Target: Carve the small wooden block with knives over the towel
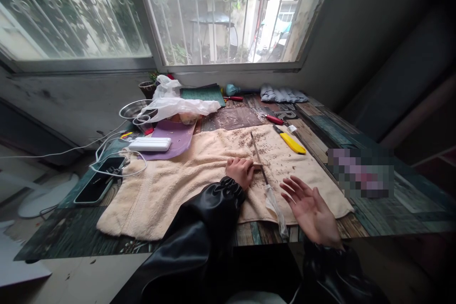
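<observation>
My left hand point(240, 172) rests on a beige towel point(171, 190), its fingers curled over a small wooden piece point(257, 166) whose end pokes out to the right. Touching or passing just beside that end is a long, thin, dark file-like tool point(257, 154), lying on the towel. Its handle point(274, 206) is wrapped in clear plastic and points toward me. My right hand point(310, 209) is raised just right of this handle, palm showing and fingers spread, with nothing in it. Brown shavings point(274, 164) are scattered over the towel around the tool.
A yellow utility knife point(292, 143) lies at the towel's far right, near a red-handled tool point(275, 119). To the left are a white power bank point(149, 144), a cabled phone point(98, 183) and a purple sheet point(178, 137). Behind them sit a plastic bag point(185, 106) and metal bowl point(131, 110).
</observation>
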Action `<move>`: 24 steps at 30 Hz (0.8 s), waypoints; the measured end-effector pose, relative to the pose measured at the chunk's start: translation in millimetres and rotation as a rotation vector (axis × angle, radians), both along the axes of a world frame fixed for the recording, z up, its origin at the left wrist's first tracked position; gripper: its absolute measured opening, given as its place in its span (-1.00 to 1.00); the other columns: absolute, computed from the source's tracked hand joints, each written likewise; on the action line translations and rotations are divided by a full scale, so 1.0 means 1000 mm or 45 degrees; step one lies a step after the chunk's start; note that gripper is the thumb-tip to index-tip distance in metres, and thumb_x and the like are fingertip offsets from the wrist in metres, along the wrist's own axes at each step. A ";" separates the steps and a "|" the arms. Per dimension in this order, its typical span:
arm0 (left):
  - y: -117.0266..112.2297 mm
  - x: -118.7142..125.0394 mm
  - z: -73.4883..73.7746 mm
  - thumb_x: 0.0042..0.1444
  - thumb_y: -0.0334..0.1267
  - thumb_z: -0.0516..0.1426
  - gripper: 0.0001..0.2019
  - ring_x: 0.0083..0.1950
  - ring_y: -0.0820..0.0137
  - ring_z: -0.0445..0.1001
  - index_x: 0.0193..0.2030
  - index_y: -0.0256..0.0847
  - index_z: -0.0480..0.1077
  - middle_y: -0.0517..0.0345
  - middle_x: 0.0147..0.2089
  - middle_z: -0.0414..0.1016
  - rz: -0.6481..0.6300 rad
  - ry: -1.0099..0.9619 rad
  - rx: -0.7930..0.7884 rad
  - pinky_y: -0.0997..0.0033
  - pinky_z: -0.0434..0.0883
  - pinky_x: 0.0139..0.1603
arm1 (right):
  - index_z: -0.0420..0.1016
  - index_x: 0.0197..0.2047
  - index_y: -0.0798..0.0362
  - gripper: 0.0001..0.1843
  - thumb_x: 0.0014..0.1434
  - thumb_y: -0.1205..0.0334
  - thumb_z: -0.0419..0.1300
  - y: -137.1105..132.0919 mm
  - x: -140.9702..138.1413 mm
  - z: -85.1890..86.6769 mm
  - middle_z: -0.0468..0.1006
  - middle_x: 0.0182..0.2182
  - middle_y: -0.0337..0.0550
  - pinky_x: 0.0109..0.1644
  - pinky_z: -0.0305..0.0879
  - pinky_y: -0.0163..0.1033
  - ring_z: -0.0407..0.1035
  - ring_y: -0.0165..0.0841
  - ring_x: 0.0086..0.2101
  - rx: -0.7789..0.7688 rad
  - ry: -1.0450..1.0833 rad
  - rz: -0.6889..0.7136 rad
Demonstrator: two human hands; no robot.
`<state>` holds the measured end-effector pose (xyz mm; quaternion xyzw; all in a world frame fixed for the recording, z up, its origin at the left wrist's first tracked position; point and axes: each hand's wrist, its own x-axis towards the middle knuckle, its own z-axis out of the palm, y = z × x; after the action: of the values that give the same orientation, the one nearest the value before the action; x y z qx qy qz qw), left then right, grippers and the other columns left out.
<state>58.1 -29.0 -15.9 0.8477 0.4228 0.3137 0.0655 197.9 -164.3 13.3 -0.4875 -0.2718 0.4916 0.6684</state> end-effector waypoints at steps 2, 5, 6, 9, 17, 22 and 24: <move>0.000 0.000 0.000 0.02 -0.19 -0.02 -0.84 -0.25 0.39 0.25 -0.29 -0.08 0.34 0.21 -0.34 0.41 -0.002 0.001 0.001 0.28 0.08 -0.15 | 0.37 -0.41 0.02 -0.71 0.00 0.01 -0.03 -0.001 0.001 -0.004 0.42 -0.39 -0.18 -0.15 0.23 -0.21 0.32 -0.40 -0.32 -0.007 -0.087 -0.045; 0.000 0.000 0.000 0.02 -0.19 -0.03 -0.84 -0.25 0.38 0.24 -0.30 -0.09 0.34 0.21 -0.34 0.41 -0.013 0.008 0.009 0.27 0.07 -0.15 | 0.33 -0.55 0.08 -0.76 -0.09 0.06 0.11 -0.002 0.003 -0.015 0.36 -0.58 -0.24 -0.26 0.25 -0.28 0.28 -0.45 -0.48 -0.144 -0.351 -0.114; 0.000 -0.001 0.001 0.02 -0.19 -0.02 -0.84 -0.25 0.38 0.24 -0.29 -0.09 0.33 0.20 -0.34 0.41 -0.016 0.009 0.014 0.27 0.07 -0.15 | 0.34 -0.52 0.09 -0.75 -0.13 0.06 0.14 -0.002 0.003 -0.019 0.36 -0.58 -0.23 -0.28 0.24 -0.28 0.27 -0.44 -0.49 -0.209 -0.468 -0.121; -0.001 -0.001 0.002 0.02 -0.20 -0.02 -0.84 -0.22 0.37 0.23 -0.29 -0.09 0.33 0.19 -0.34 0.41 -0.013 0.011 0.022 0.26 0.08 -0.15 | 0.38 -0.41 0.12 -0.67 -0.19 0.03 0.17 -0.001 0.003 -0.025 0.43 -0.49 -0.16 -0.28 0.24 -0.28 0.30 -0.38 -0.42 -0.344 -0.819 -0.065; -0.002 -0.001 0.004 0.02 -0.21 -0.02 -0.84 -0.22 0.36 0.23 -0.29 -0.10 0.34 0.19 -0.35 0.41 -0.028 0.009 0.016 0.26 0.08 -0.15 | 0.44 -0.35 0.11 -0.63 -0.10 -0.01 0.06 0.006 -0.003 -0.024 0.48 -0.34 -0.09 -0.24 0.24 -0.28 0.33 -0.34 -0.34 -0.379 -1.143 0.138; -0.002 -0.001 0.004 0.02 -0.20 -0.02 -0.84 -0.22 0.36 0.23 -0.30 -0.10 0.34 0.18 -0.35 0.42 -0.026 0.018 0.013 0.25 0.08 -0.15 | 0.46 -0.40 0.10 -0.64 -0.13 -0.02 0.08 0.009 -0.006 -0.023 0.50 -0.38 -0.09 -0.27 0.25 -0.28 0.34 -0.32 -0.36 -0.393 -1.166 0.102; -0.002 -0.001 0.004 0.02 -0.21 -0.03 -0.84 -0.22 0.36 0.23 -0.29 -0.10 0.34 0.19 -0.35 0.42 -0.029 0.016 0.016 0.25 0.08 -0.15 | 0.45 -0.40 0.10 -0.64 -0.14 -0.02 0.08 0.009 -0.006 -0.023 0.50 -0.40 -0.11 -0.28 0.25 -0.28 0.35 -0.32 -0.37 -0.421 -1.157 0.100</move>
<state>56.8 -30.7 -12.2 0.8547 0.4116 0.3103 0.0611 191.5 -155.3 -10.1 -0.7418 -0.4728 0.2905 0.3766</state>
